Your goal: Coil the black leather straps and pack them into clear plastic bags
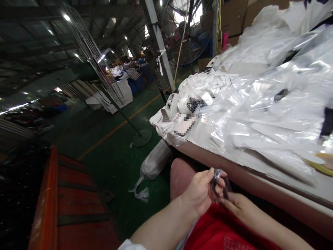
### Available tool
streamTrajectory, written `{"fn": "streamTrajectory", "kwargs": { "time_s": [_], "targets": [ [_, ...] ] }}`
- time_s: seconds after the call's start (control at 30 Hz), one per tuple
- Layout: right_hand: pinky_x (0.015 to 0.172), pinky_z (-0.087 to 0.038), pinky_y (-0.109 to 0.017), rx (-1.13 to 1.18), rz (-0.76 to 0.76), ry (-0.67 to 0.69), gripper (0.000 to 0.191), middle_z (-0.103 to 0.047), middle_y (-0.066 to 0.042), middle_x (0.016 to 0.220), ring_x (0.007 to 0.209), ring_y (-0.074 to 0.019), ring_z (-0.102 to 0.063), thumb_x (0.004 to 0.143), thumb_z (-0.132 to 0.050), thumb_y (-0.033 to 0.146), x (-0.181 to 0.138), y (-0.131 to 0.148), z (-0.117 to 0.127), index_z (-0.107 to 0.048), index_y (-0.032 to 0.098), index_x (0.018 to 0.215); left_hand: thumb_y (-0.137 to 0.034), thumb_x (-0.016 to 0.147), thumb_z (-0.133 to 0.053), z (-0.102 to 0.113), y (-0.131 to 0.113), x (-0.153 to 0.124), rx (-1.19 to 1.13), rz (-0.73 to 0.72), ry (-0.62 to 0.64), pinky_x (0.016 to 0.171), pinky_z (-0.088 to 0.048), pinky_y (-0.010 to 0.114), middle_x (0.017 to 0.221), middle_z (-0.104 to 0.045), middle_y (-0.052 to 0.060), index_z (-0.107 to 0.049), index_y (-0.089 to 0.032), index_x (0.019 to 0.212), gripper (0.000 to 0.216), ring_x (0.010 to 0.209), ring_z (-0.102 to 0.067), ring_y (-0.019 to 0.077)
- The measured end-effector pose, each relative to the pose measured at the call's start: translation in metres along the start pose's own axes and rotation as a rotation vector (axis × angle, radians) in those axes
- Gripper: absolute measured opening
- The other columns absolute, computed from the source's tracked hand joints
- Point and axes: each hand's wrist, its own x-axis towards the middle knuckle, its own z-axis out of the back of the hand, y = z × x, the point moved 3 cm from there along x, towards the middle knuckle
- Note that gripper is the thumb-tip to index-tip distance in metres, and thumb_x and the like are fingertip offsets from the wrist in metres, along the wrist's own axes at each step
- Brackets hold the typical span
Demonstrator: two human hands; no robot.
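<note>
Above my lap, just in front of the table edge, my left hand (pixel 203 191) is closed with its fingers curled round a dark, glossy, curved piece (pixel 216 178). The kind of piece cannot be made out; it is small and partly covered by the fingers. My right hand (pixel 234 202) pinches at its lower right side, and those fingers are somewhat blurred. Red cloth (pixel 213 227) lies over my lap below both hands. Closest on the tabletop is clear plastic bagging (pixel 234 132) with flat white pieces (pixel 270 133) in and under it.
A white-covered table (pixel 208 151) runs along the right, with white strips (pixel 215 81) heaped on it and a blurred-out flat item (pixel 184 124) near its corner. A tied white bag (pixel 156 161) lies on the green floor. At left stands an orange-red crate (pixel 78 194); beyond are fans (pixel 186 41).
</note>
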Motion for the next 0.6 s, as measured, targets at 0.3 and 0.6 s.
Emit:
{"fn": "streamTrajectory", "kwargs": {
  "time_s": [0.3,0.6],
  "targets": [
    [0.064,-0.049,-0.024,0.259,-0.059,0.165,0.046,-0.069,-0.005,0.070,0.063,-0.0151,-0.061,0.092,-0.052,0.055,-0.034,0.060,0.006,-0.068,0.015,0.077,-0.040,0.101,-0.029,-0.008,-0.020,0.006,1.021,-0.708,-0.040,0.068,-0.043,0.029,0.074,-0.059,0.005,-0.057,-0.016,0.090,0.038,0.065,-0.054,0.0149],
    [0.091,-0.053,-0.038,-0.086,0.053,-0.371,0.036,-0.067,-0.010,0.118,0.105,-0.0265,-0.064,0.084,-0.059,0.035,-0.019,0.042,0.082,-0.062,0.021,0.117,-0.044,0.101,-0.022,-0.016,-0.013,-0.008,1.194,-0.433,0.224,0.057,-0.037,0.026,0.056,-0.054,0.002,-0.048,-0.020,0.064,0.051,0.053,-0.050,0.0131]
  ]
}}
